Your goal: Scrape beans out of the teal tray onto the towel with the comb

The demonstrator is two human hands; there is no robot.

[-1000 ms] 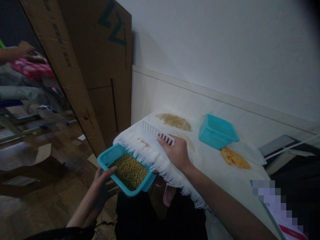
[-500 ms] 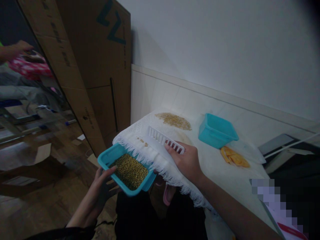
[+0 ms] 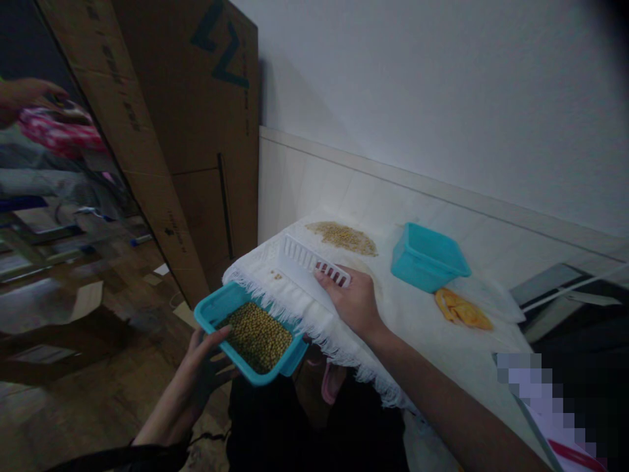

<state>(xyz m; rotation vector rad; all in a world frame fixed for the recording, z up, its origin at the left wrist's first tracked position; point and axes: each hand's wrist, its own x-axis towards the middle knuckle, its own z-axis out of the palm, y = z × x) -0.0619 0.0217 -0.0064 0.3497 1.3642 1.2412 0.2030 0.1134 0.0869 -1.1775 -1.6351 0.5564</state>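
Observation:
My left hand (image 3: 204,364) grips the near-left rim of a teal plastic basin (image 3: 202,311), thumb over the edge and fingers beneath. Yellowish-green beans (image 3: 260,334) lie inside it, and it is held just below the fringed edge of a white cloth (image 3: 314,313). In my right hand (image 3: 356,298) is a white plastic scraper (image 3: 304,272) with a slotted upper edge, its flat blade tilted against the cloth. A few loose beans (image 3: 276,275) lie on the cloth left of the blade. Farther back is a flat pile of paler beans (image 3: 344,237).
A second teal basin (image 3: 427,262) stands on the table near the wall, with a crumpled orange cloth (image 3: 462,309) beside it. A tall cardboard box (image 3: 196,118) rises at the left. Beyond it shows another person's hand (image 3: 34,95). Flat dark items (image 3: 565,288) lie at the right.
My right hand has moved the scraper slightly left and away from me over the cloth. Fewer loose beans show near the cloth's edge. The left hand and its basin have hardly moved.

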